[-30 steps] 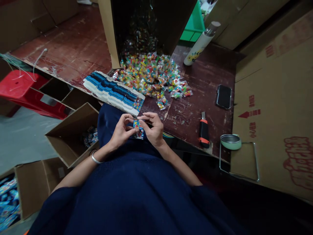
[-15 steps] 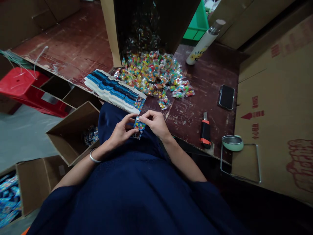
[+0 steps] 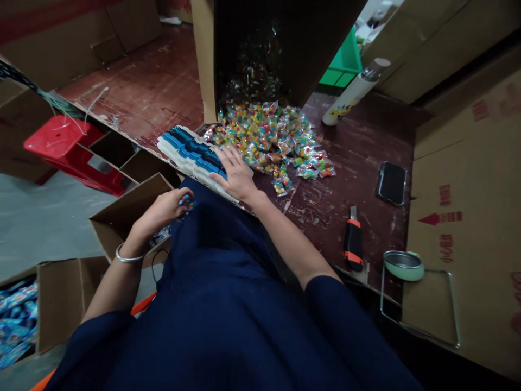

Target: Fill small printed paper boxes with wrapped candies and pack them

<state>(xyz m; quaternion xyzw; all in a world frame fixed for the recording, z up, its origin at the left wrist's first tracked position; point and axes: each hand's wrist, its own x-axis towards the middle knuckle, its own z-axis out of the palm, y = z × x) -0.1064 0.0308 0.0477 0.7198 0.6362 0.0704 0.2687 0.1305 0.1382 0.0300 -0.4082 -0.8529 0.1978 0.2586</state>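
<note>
Curling tightly, our left hand point(image 3: 165, 209) gripped a printed packet point(image 3: 186, 202) at nine o'clock from mid-view; our right hand point(image 3: 238, 176) splayed across overlapping blue-and-white cards point(image 3: 185, 149) at ten, seemingly light, bendable, slippery, best pinched by an edge.

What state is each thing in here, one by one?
Left grip: curled around a small colourful packet
Right grip: open, over the fanned pouches
Fanned pouches: overlapping
Utility knife: blade out
Smartphone: screen dark
Flowered bottle: capped, standing
Candy sachets: filled, heaped
Green bowl: uncovered
Lower-left carton: open, holding blue packets
Red stool: upright
</note>
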